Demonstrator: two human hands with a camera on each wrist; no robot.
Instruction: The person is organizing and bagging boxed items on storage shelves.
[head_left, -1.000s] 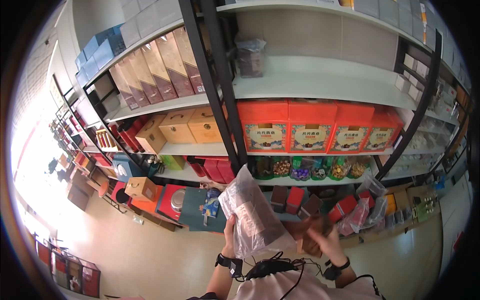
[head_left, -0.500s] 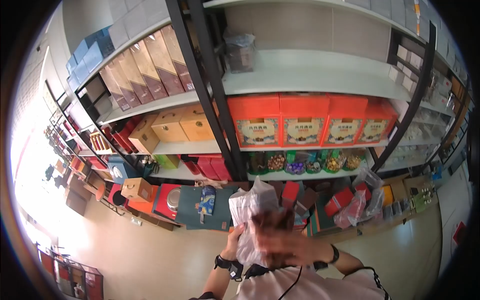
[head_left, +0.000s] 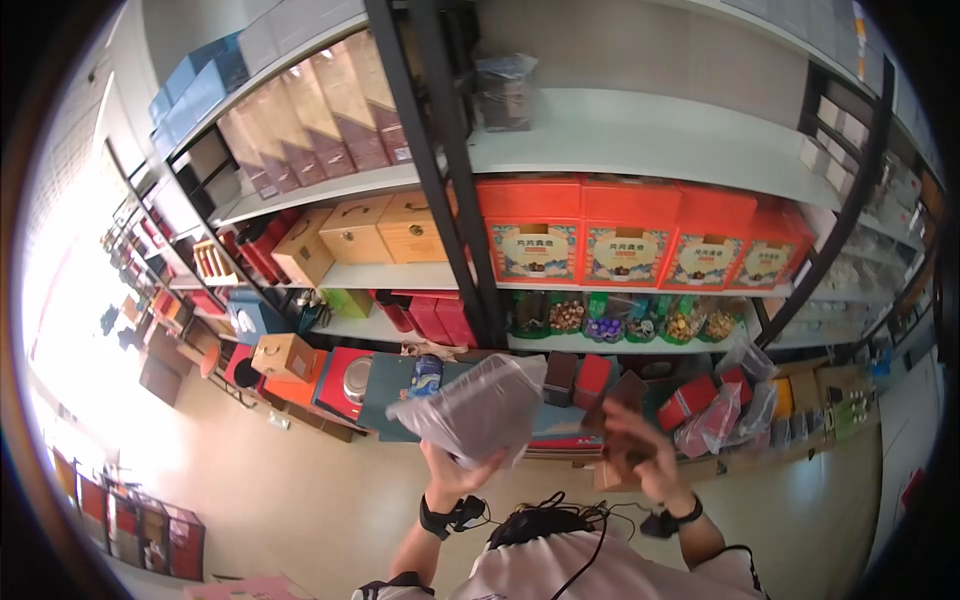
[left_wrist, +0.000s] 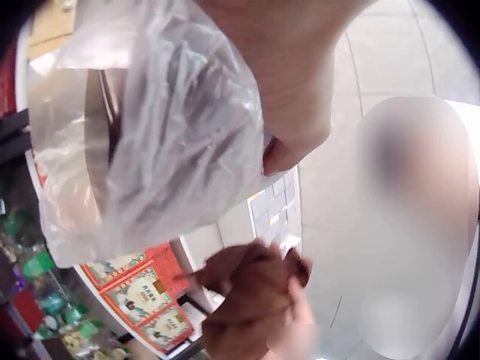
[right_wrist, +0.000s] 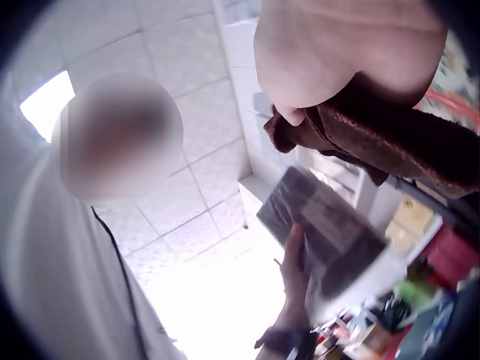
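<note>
My left hand [head_left: 455, 475] grips a clear plastic bag [head_left: 475, 410] around a dark box, its thumb along the near side. In the right wrist view a pale label shows on the wrapped box [right_wrist: 322, 225], and the bag's loose end hangs past it. To the right, apart from the bag, my right hand [head_left: 655, 465] holds a brown cloth [head_left: 625, 452]. The cloth [left_wrist: 251, 300] is bunched up in the left wrist view, with some fingers hidden behind it. A fold of it hangs out from under the hand in the right wrist view.
Ahead stands a shelf rack with red gift boxes [head_left: 535, 250], wooden cases [head_left: 357, 232] and jars of wrapped sweets [head_left: 604, 328]. Below, a low surface bears a dark green box [head_left: 385, 395], small red and brown boxes and plastic-wrapped goods [head_left: 745, 400]. Tiled floor [head_left: 330, 500] lies nearer me.
My right hand passed the cloth across the bag half a second ago and has drawn back to the right. The bag has turned from standing upright to slanting, its lower end toward the left.
</note>
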